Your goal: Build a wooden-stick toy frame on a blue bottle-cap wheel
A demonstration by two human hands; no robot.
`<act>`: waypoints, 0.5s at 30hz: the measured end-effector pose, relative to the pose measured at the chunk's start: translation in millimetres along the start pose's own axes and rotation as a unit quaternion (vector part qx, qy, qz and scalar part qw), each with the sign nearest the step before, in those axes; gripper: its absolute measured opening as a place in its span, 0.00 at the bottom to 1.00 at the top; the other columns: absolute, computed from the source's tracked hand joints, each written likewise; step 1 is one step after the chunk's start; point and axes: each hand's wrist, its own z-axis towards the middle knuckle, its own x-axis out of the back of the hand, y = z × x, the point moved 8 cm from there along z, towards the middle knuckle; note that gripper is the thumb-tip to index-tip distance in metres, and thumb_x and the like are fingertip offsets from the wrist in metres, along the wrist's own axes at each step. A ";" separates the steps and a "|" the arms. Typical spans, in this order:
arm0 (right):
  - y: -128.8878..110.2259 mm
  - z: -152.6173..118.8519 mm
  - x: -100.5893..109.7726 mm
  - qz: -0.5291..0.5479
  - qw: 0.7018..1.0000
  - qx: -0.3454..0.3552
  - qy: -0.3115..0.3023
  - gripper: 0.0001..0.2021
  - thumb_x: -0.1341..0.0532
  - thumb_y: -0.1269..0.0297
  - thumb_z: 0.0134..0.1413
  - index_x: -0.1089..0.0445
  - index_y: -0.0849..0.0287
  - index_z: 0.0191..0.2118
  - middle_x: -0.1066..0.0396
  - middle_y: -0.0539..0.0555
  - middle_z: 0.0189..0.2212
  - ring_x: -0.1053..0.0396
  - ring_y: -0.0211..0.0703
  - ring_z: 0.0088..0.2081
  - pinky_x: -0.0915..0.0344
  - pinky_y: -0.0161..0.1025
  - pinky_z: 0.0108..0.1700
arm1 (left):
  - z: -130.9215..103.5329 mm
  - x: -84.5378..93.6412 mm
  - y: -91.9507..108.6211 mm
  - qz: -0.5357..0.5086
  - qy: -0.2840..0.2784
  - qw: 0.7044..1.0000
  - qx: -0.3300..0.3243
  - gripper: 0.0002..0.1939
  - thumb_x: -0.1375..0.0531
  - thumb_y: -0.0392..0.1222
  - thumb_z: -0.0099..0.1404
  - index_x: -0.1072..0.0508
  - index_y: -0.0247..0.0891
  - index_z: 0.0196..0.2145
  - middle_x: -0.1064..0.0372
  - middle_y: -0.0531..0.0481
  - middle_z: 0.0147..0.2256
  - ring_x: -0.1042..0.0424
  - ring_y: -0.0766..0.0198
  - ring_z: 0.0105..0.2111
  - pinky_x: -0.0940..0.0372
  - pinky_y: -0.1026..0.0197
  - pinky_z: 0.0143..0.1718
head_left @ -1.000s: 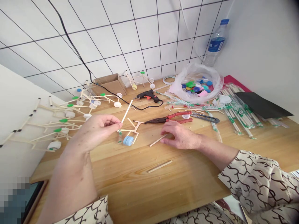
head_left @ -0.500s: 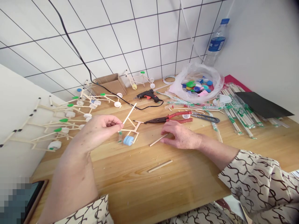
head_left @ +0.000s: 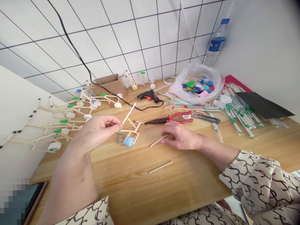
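Our left arm (head_left: 71, 181) comes up from the bottom, and its wrist bends so our left hand (head_left: 99, 127) points to the right. There we pinch with the thumb and first finger, and the other fingers curl in. Our right arm (head_left: 219, 151) reaches in from the right side. Our right hand (head_left: 181, 136) has its back up, with bent fingers and the thumb below them. Our hands are well apart
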 end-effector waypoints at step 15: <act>-0.4 0.3 0.0 0.000 1.000 -0.003 -0.006 0.08 0.38 0.63 0.53 0.30 0.64 0.34 0.32 0.57 0.33 0.35 0.44 0.37 0.37 0.44 0.45 | 0.4 -4.2 1.7 0.011 -0.017 1.000 0.006 0.20 0.47 0.57 0.45 0.28 0.40 0.29 0.29 0.51 0.28 0.33 0.58 0.32 0.45 0.61 0.29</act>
